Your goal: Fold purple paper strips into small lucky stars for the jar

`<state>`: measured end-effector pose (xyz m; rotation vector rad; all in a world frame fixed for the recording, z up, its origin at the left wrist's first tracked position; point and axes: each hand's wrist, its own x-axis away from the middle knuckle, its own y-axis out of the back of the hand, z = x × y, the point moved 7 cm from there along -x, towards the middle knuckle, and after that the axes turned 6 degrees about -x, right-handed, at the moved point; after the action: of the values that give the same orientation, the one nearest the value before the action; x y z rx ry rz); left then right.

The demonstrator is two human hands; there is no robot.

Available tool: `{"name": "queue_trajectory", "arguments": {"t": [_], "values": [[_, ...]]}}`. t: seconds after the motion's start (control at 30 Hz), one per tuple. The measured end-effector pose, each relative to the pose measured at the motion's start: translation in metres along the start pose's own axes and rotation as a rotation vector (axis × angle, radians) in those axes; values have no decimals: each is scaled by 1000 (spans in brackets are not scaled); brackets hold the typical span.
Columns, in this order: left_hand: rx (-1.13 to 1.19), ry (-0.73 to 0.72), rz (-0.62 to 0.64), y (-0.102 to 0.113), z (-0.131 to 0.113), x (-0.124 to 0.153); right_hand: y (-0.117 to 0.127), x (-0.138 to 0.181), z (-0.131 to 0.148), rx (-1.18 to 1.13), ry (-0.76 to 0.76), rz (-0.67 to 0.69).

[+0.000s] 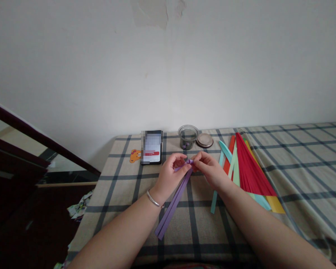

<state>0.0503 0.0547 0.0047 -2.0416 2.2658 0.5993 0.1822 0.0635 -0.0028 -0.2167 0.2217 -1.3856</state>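
Note:
A long purple paper strip [172,207] runs from the table's near edge up to my fingers, where its top end is folded into a small knot. My left hand [170,175] pinches that folded end from the left, fingers closed on it. From the right, my right hand [210,168] pinches the same knot with thumb and fingertips. Both hands hover just above the checked tablecloth [296,157]. A silver bangle sits on my left wrist.
A fan of red, yellow, green and light blue paper strips [249,172] lies to the right. Behind my hands stand a clear jar [188,136] and its lid [204,140]. A phone [151,147] and a small orange bear figure [135,155] lie at the left. The table's left edge drops to a dark floor.

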Motion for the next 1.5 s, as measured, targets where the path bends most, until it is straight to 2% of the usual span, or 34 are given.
{"name": "queue_trajectory", "arguments": {"t": [0.23, 0.53, 0.83, 1.13, 1.5], "values": [[-134, -66, -20, 0, -7, -1, -1, -1, 0, 90, 41, 7], [-90, -74, -11, 1, -8, -1, -1, -1, -2, 12, -17, -7], [-16, 25, -21, 1, 0, -2, 2, -2, -3, 71, 29, -15], [6, 70, -39, 2, 3, -3, 1, -2, -6, -151, -41, -15], [171, 192, 22, -4, 9, -3, -2, 0, -7, -177, -68, 11]]}}
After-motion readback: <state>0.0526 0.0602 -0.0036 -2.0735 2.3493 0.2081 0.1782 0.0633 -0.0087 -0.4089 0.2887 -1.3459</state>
